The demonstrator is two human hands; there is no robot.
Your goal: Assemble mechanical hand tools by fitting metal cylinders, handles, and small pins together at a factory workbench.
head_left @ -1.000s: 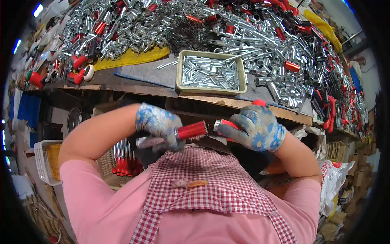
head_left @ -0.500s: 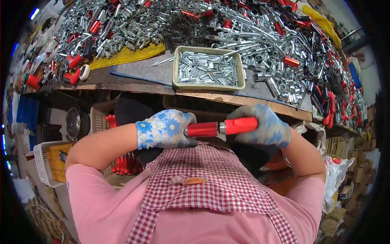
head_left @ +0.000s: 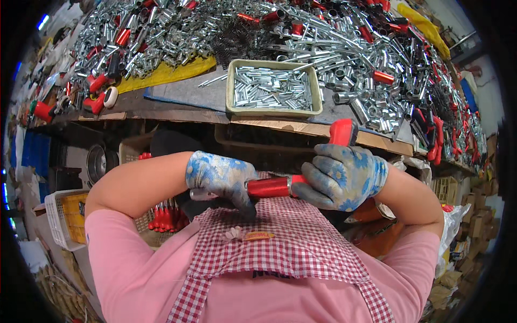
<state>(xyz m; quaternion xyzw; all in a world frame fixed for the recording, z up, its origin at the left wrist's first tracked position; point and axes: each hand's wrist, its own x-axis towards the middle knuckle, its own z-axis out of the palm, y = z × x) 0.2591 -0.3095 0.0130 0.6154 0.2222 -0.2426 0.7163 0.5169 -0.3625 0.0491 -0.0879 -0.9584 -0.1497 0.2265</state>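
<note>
Across my lap, in front of the apron, is a red-handled tool with a shiny red metal sleeve [head_left: 268,187]. My left hand [head_left: 223,177], in a blue-flowered glove with dark fingertips, is closed around its left part. A silver metal end [head_left: 203,194] sticks out on the far left of that hand. My right hand [head_left: 344,176], in a matching glove, is wrapped around the tool's right part, its fingers hiding most of the grip. Above the right hand a red and black handle end [head_left: 342,132] points up toward the bench edge.
A cream tray [head_left: 230,97] of short silver pins stands at the bench front. Behind it are heaps of silver tubes [head_left: 344,54] and dark springs [head_left: 242,37]. Red power-tool-like pieces [head_left: 96,102] lie at left. Below left are crates [head_left: 58,218] and red-handled pieces [head_left: 168,216].
My right hand has turned and shifted its grip; the red handle, earlier in line with the sleeve, now points upward. My left hand has slid over the tool, and a silver end shows beyond it.
</note>
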